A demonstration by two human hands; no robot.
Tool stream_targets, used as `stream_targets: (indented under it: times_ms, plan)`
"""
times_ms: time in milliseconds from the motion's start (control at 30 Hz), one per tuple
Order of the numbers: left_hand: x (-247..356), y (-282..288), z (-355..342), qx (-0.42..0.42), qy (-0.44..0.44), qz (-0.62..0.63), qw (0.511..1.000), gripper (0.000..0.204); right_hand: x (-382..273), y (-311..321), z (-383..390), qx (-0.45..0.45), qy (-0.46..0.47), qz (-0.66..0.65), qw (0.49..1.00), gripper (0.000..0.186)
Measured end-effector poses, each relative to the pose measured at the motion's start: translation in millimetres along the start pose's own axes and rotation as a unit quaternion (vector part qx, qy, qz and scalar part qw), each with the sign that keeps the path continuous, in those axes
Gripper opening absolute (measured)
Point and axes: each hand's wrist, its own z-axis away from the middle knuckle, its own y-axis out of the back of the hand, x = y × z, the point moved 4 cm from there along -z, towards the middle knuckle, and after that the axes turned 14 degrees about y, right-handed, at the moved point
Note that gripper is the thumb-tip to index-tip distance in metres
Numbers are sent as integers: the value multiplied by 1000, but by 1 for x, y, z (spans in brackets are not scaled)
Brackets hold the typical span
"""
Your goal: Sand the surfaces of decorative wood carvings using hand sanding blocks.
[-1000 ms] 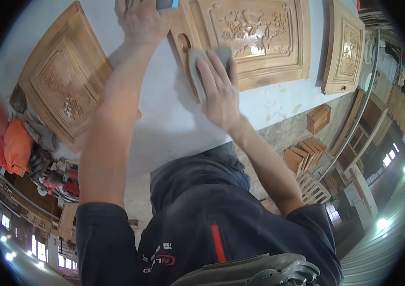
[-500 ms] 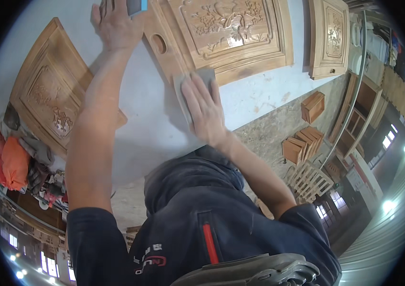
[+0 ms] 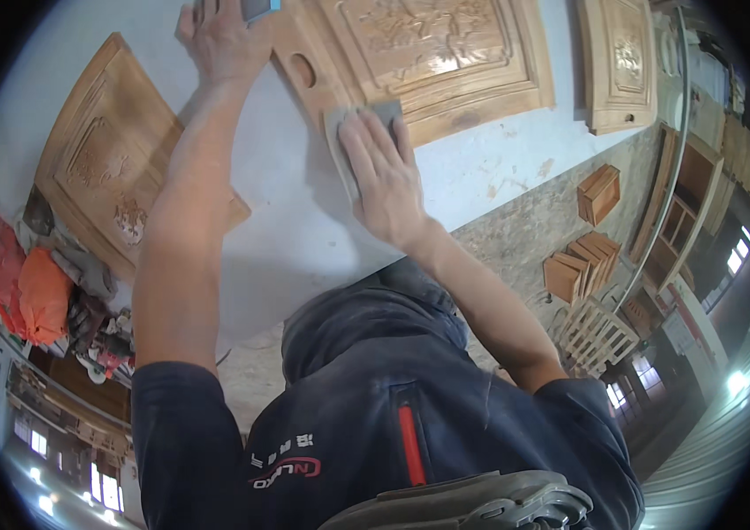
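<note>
My right hand [image 3: 384, 177] lies over a flat grey pad, which looks like a sanding pad [image 3: 388, 109], its fingers along the top and the thumb by its left edge. The pad rests at the near left corner of a carved wooden cabinet door [image 3: 432, 124]. Toward the top of the view, my left hand [image 3: 225, 44] is beside the same door's left edge. Its visible fingers are spread, and the picture's edge cuts off their tips. A grey block with a blue edge [image 3: 260, 9] shows at its thumb side; I cannot tell if the hand grips it.
Another carved door [image 3: 92, 132] lies at left on the pale work surface [image 3: 278, 212]; a third [image 3: 600, 79] is at far right. Red and orange bags [image 3: 44, 300] sit at the left edge. Wooden drawers [image 3: 565, 274] and a slatted crate [image 3: 600, 331] stand on the floor at right.
The whole view has shifted slightly, so things sit a little farther right. The right hand and pad remain at the door's corner, and the left hand stays by its edge.
</note>
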Motion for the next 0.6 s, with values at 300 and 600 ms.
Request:
stream_targets:
  times_ms: [300,600]
  plan:
    - [-25,-16,-4,-7,-49,38,998,69,164,66,64,-9,80,165,983,45]
    - [-16,13,5,-39,-141,-16,989,83,120,25,62,125,-142,116,975,58]
